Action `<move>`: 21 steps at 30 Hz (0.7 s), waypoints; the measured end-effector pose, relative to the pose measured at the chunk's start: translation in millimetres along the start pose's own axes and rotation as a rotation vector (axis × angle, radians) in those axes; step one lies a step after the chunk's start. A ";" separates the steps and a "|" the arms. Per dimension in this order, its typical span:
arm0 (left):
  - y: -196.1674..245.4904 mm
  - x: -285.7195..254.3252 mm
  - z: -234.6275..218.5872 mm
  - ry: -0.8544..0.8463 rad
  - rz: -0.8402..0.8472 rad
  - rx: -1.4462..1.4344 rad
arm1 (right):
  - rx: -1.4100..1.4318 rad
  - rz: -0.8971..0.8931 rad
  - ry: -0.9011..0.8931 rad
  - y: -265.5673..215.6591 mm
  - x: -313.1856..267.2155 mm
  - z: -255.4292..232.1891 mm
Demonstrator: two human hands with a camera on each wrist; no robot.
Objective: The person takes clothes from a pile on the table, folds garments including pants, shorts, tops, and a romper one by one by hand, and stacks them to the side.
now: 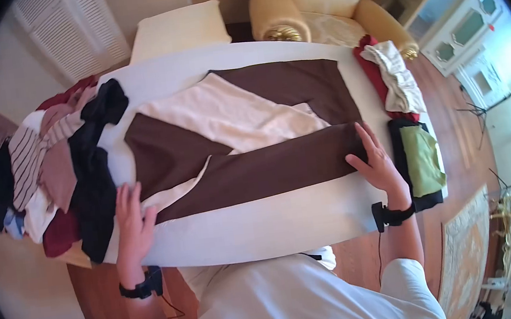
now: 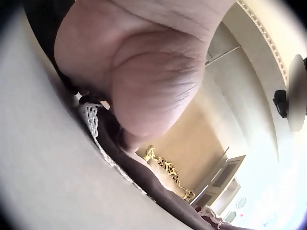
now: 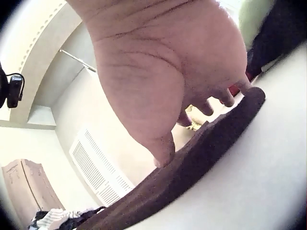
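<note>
A dark brown garment with a pale pink panel lies spread flat on the white-covered table. One long brown part of it runs straight along the near side. At its right end my right hand rests with fingers extended, and the right wrist view has the fingertips on the brown cloth. My left hand is at the garment's near left corner, fingers fairly straight. A white lacy edge shows beside that hand in the left wrist view; its fingertips are mostly hidden behind the palm.
A loose heap of clothes covers the table's left end. Along the right end are a folded white garment on red cloth and a green one on black. Behind stand a cream seat and a gold armchair.
</note>
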State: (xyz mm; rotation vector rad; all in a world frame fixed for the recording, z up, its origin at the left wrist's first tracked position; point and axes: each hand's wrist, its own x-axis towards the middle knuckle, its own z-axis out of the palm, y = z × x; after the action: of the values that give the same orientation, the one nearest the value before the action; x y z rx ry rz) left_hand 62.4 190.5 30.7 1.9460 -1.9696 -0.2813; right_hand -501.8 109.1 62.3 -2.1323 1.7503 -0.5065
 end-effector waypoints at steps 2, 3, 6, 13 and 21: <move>12.4 7.7 -9.1 0.021 -0.030 -0.093 | 0.018 0.004 0.035 -7.6 1.3 -10.4; 19.9 10.3 -14.1 -0.008 -0.023 -0.055 | 0.057 0.018 0.021 -11.1 3.2 -15.2; 20.0 13.9 -10.4 -0.087 -0.025 0.053 | 0.081 -0.020 -0.050 -13.4 10.6 -19.9; 15.9 41.4 -35.1 -0.067 -0.004 0.009 | -0.013 0.007 -0.209 -25.4 51.3 -43.7; 26.4 155.5 -44.3 0.065 0.145 -0.206 | 0.067 -0.172 -0.034 6.5 163.8 -24.1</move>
State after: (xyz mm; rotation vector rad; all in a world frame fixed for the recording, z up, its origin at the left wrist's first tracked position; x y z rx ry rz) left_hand 56.7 41.6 98.8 1.6563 -1.9443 -0.3626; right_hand -489.4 -53.7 90.5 -2.2423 1.5180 -0.5613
